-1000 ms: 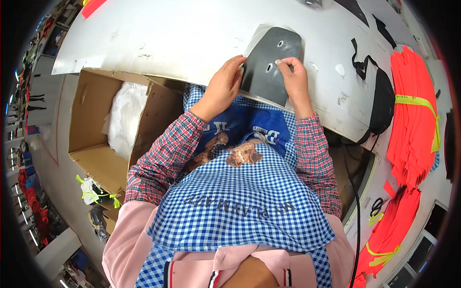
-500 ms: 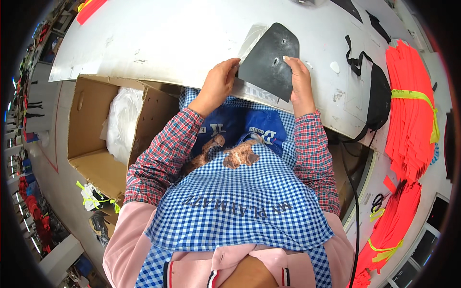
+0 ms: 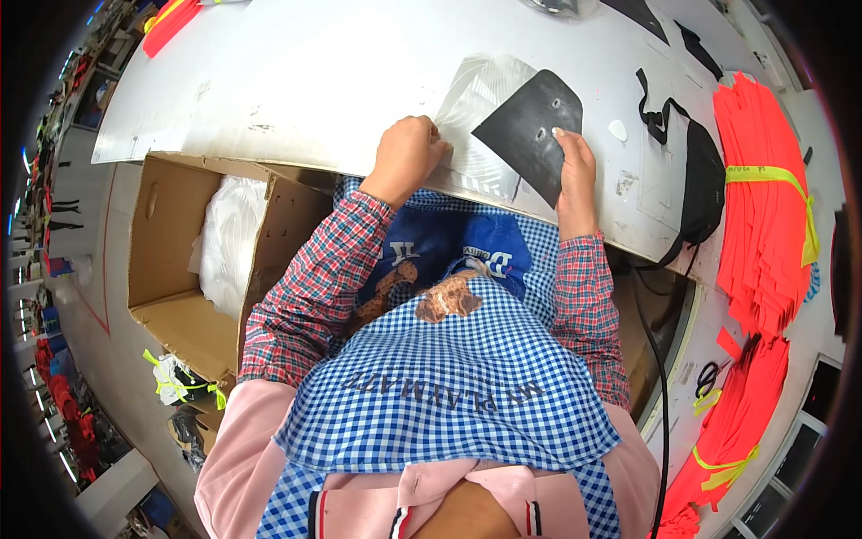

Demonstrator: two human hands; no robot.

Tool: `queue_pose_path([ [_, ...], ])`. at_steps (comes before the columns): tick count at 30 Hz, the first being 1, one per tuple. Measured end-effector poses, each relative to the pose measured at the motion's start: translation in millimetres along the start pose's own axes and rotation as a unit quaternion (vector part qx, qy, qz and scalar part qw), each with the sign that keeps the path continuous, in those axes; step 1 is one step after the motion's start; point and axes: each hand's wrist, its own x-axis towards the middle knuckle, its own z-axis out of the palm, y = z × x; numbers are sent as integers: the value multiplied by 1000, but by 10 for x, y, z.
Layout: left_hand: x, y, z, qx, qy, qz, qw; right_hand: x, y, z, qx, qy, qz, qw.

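Note:
My right hand (image 3: 576, 175) pinches a black panel (image 3: 532, 130) by its right edge, thumb on top near one of two small holes. The panel is tilted, with a rounded far end and a straight near-left edge. Under and left of it is a clear plastic sheet (image 3: 476, 166) with pale ribbed markings, at the front edge of the white table (image 3: 296, 81). My left hand (image 3: 406, 160) is closed, its fingertips together at the sheet's left edge. The curled fingers partly hide that grip.
An open cardboard box (image 3: 166, 310) with clear plastic (image 3: 233, 242) stands left below the table edge. At right lie a black pouch with a strap (image 3: 705, 175), tied bright red-orange fabric stacks (image 3: 759, 225) and scissors (image 3: 707, 377). A black cable (image 3: 664, 395) hangs at right.
My right hand has drawn the black panel away from my left hand and turned it. More of the clear sheet shows now. My left hand no longer touches the panel.

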Motion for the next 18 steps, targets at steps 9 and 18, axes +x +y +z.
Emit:
queue_pose_path([
  [9, -65, 1, -6, -29, 13, -32, 999, -122, 3, -54, -41, -11, -39, 998],
  [18, -67, 21, -46, 17, -20, -57, 998, -155, -4, 6, -70, -27, -53, 996],
])
